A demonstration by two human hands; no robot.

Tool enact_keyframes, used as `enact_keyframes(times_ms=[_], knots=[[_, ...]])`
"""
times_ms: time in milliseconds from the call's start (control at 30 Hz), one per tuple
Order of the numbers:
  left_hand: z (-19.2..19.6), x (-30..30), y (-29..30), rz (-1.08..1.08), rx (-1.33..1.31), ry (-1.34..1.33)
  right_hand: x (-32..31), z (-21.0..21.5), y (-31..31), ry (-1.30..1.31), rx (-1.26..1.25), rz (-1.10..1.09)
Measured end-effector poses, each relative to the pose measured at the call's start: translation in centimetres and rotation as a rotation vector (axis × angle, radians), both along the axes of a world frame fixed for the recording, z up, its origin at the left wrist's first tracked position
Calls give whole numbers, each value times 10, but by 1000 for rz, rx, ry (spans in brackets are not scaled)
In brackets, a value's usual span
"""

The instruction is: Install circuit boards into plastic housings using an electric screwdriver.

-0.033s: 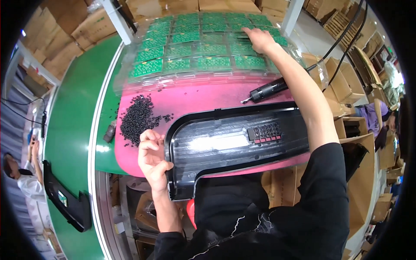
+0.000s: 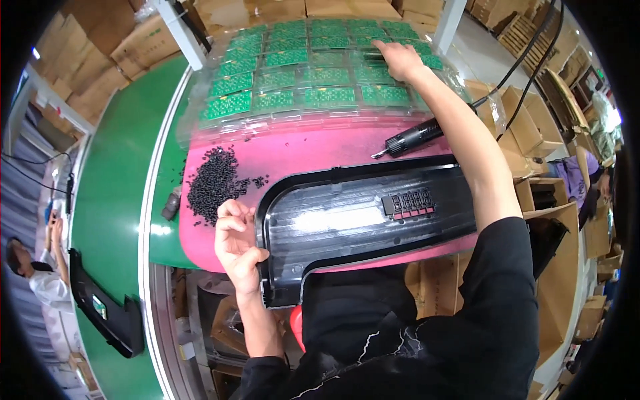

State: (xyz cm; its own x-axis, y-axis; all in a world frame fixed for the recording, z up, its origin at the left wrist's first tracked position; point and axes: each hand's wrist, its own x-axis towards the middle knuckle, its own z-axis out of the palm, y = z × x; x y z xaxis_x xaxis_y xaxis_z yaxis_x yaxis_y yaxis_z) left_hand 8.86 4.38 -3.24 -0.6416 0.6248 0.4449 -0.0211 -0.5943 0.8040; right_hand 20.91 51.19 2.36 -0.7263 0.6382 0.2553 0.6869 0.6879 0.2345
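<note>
A long black plastic housing, hollow side up, lies across the front of the pink mat. My left hand is closed at its left end, with the thumb over the rim and the other fingers curled. Several rows of green circuit boards sit in a clear plastic tray at the back. My right hand reaches over the tray's right part, fingers bent down among the boards. A dark strip shows beside those fingertips; what they pinch is hard to make out.
A heap of small black parts lies left on the pink mat. A black electric screwdriver rests behind the housing. Another black housing lies on the green conveyor belt, near a person. Cardboard boxes stand at right.
The view has shifted very slightly. Both hands and the housing keep their places.
</note>
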Motion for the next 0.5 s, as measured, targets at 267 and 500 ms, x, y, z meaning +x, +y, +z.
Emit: enact_keyframes(times_ms=[267, 500], knots=[[1, 1, -1, -9, 5, 29, 17, 26, -46, 424, 19, 165], [33, 6, -29, 60, -433, 189, 91, 78, -195, 768, -1067, 452]])
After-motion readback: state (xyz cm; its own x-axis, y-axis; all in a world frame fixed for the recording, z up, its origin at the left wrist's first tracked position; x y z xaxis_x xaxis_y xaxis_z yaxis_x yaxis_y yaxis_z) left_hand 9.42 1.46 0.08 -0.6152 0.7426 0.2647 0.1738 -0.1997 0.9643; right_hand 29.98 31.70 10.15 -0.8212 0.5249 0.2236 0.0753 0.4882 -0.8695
